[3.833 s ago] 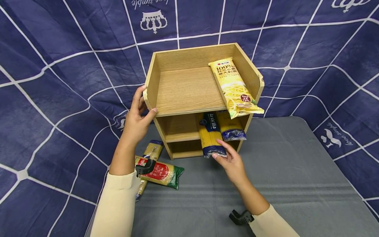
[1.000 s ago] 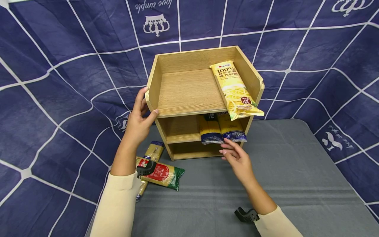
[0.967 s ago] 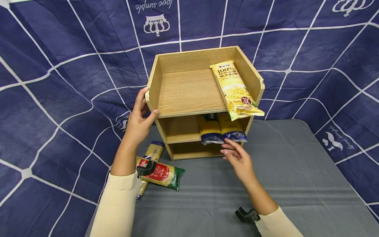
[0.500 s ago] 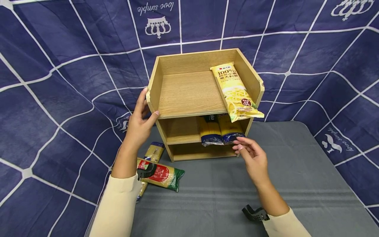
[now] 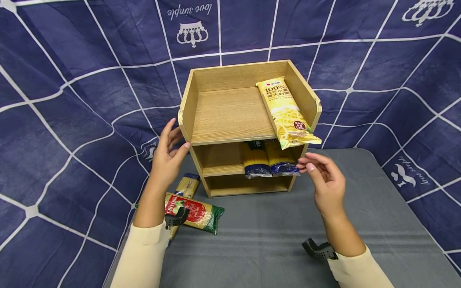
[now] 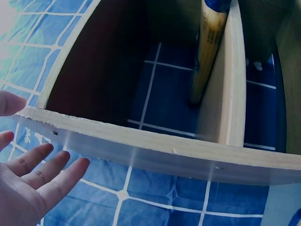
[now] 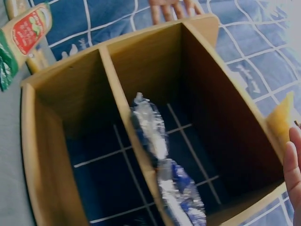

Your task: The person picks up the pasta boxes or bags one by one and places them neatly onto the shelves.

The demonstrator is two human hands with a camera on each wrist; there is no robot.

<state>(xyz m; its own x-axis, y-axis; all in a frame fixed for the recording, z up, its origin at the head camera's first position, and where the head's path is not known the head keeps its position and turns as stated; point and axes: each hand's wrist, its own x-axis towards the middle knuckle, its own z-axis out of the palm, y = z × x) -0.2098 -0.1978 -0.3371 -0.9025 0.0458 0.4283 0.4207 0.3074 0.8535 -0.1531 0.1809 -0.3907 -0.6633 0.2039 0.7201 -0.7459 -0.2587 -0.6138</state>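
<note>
While cabinet [image 5: 230, 114] holds yellow pack [image 5: 286, 112] atop, two blue-ended packs [image 5: 256, 159] inside, left fingers [image 5: 165, 136] apart, right fingers [image 5: 321, 159] apart.

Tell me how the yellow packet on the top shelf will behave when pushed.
The yellow packet would probably slide fairly easily, as its wrapper looks smooth and glossy. Its crimped front end likely bends, being thin film. Pushed further forward, it might tip, since that end overhangs the top shelf.

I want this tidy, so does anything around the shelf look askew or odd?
Yes. The yellow packet overhangs the front of the shelf; at left, the red-labelled packet lies crosswise over a gold packet.
</note>
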